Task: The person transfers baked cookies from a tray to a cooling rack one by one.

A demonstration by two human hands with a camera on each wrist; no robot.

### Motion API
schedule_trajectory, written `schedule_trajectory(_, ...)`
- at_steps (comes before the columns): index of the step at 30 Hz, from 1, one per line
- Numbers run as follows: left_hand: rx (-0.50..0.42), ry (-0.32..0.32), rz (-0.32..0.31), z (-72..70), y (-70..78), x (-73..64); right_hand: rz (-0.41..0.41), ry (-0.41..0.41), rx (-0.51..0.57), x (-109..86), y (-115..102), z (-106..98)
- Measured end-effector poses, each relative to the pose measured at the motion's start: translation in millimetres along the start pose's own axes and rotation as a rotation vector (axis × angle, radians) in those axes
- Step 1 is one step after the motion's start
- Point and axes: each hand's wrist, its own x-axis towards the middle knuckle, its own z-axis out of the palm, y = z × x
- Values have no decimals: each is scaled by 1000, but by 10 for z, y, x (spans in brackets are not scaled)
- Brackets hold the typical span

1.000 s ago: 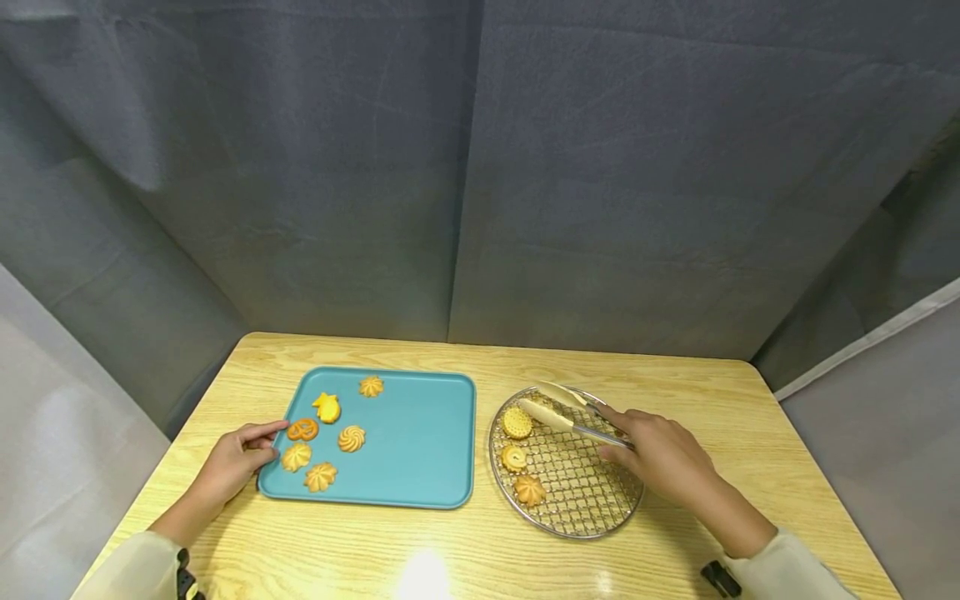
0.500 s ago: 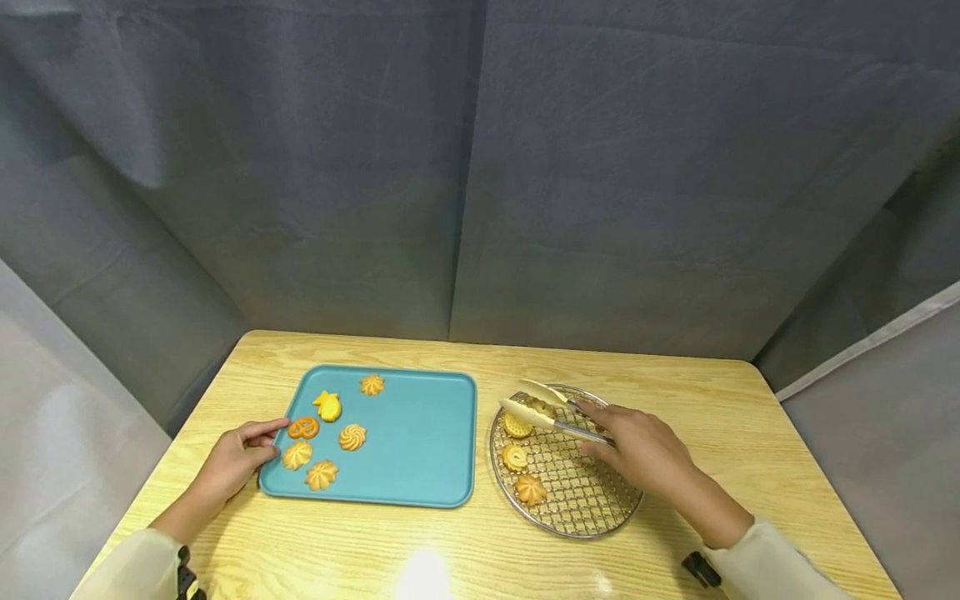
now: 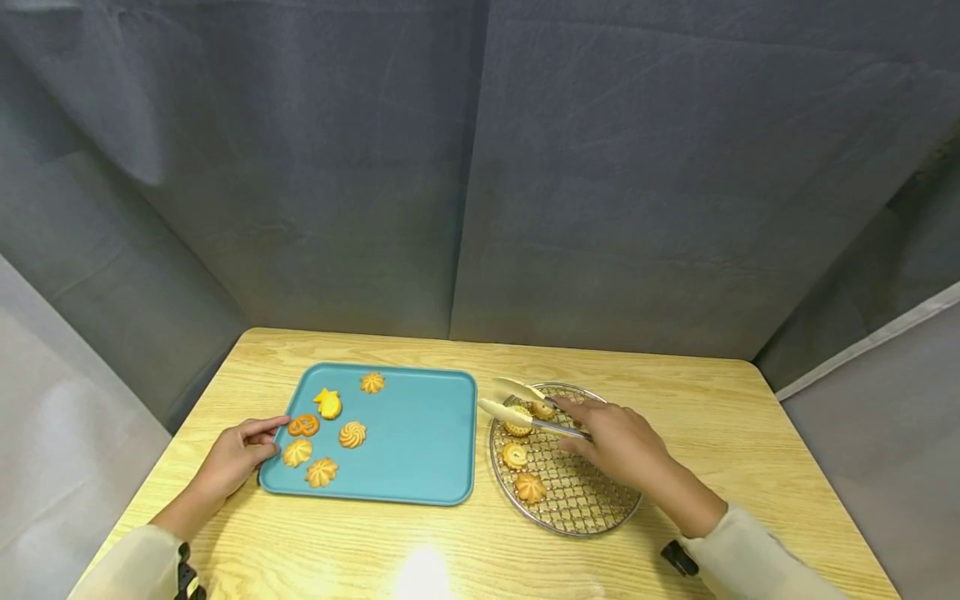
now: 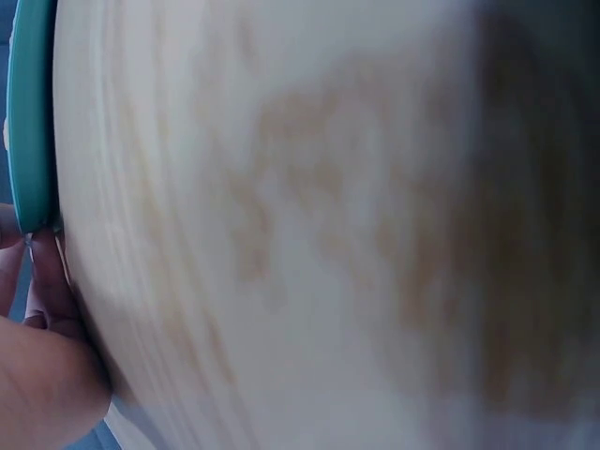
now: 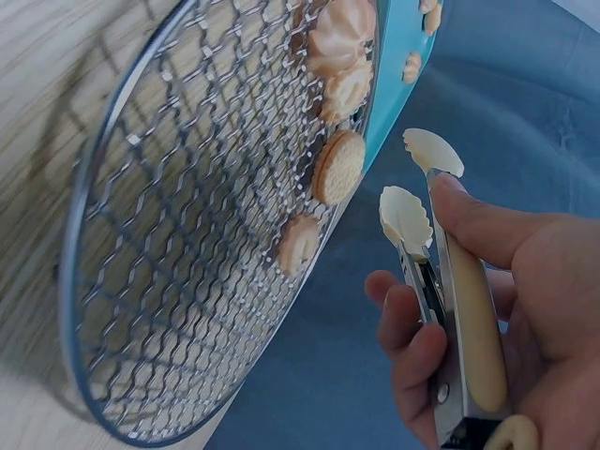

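My left hand (image 3: 238,460) pinches the left rim of a blue-green baking tray (image 3: 420,442); in the left wrist view its fingers (image 4: 54,281) meet the tray's edge. On the tray's left half lie a pretzel cookie (image 3: 303,425), a yellow fish-shaped cookie (image 3: 327,404), a swirl cookie (image 3: 352,434) and several fluted ones. My right hand (image 3: 618,442) grips metal tongs (image 5: 478,319) with cream scalloped tips. These tips stand apart, with nothing between them, above the left side of a round wire rack (image 3: 577,492).
Along the rack's left side sit a round sandwich cookie (image 5: 339,167), a ring-topped cookie (image 3: 514,455), a fluted cookie (image 3: 530,488) and another small cookie (image 5: 300,246), partly behind the tongs in the head view. Grey curtains (image 3: 600,208) surround the wooden table (image 3: 337,542).
My right hand has carried the tongs leftward across the rack, and their tips now reach past its left rim. My left hand stays at the tray's edge.
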Motion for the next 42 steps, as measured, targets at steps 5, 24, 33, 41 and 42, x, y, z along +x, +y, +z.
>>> schedule_trajectory(5, 15, 0, -5, 6, 10, -5, -25, 4, -5, 59, -72, 29)
schedule_trajectory(24, 52, 5, -7, 18, 12, 1, -76, -11, -35, 224, -359, 93)
schedule_trajectory(33, 35, -4, -14, 15, 27, -6, -95, -41, -23, 320, -509, 166)
schedule_trajectory(41, 51, 3, 0, 22, 31, -11, -82, -100, -1, 375, -655, 214)
schedule_trajectory(42, 45, 2, -1, 21, 32, -12, -88, -99, -5, 381, -671, 221)
